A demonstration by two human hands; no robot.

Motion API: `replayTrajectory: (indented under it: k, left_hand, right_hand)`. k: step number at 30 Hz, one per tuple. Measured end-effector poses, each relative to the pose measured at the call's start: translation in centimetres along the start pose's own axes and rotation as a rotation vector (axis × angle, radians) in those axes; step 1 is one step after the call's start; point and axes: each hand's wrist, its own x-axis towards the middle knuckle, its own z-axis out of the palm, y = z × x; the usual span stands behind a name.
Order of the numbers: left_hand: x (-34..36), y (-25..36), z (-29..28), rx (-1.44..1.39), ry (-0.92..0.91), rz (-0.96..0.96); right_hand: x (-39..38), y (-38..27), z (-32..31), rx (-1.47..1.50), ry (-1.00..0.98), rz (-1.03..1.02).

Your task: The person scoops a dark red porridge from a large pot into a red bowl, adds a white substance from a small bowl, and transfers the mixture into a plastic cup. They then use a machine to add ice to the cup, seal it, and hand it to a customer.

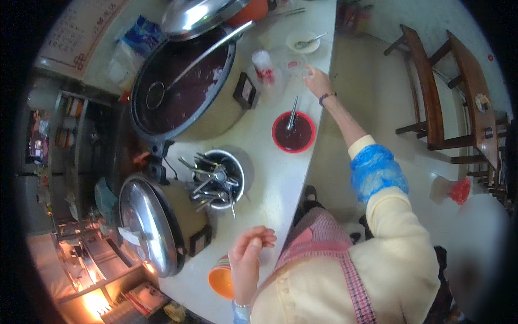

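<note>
My right hand (318, 82) reaches over the far part of the counter, its fingers closed at the edge of a clear plastic cup (295, 65) with red print. Beside that stands a stack of clear cups (264, 67) with red marks. Nearer me sits a red bowl (308, 141) of dark soup, a spoon (293, 113) standing in it. My left hand (252, 251) hovers above the near counter, empty, fingers loosely bent and thumb apart. Just below it is an orange bowl (220, 282), partly hidden by my wrist.
Along the left, a big pot (216, 121) of dark soup holds a long-handled strainer (189, 70). A lidded pot (156, 227) and a metal container (245, 167) of spoons stand nearer. A white bowl (294, 42) with a spoon is far off. Wooden benches (426, 97) stand right.
</note>
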Motion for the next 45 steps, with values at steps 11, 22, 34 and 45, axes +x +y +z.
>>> replayTrajectory:
  k: [11, 22, 34, 45]
  left_hand:
    - [2.8, -1.3, 1.0, -0.150, 0.094, 0.101]
    - [17.8, -9.5, 5.9, -0.112, 0.275, -0.111]
    - [22.5, -9.3, 10.0, -0.153, 0.325, -0.127]
    - [22.7, -8.5, 10.9, -0.155, 0.344, -0.134]
  right_hand:
    - [-0.3, 2.4, 0.6, 0.304, -0.092, 0.416]
    - [1.5, 5.1, 0.1, 0.488, -0.358, 0.528]
    - [7.0, 5.7, 1.0, -0.319, -0.226, -0.719]
    - [13.1, 0.6, -4.3, 0.328, -0.353, 0.202]
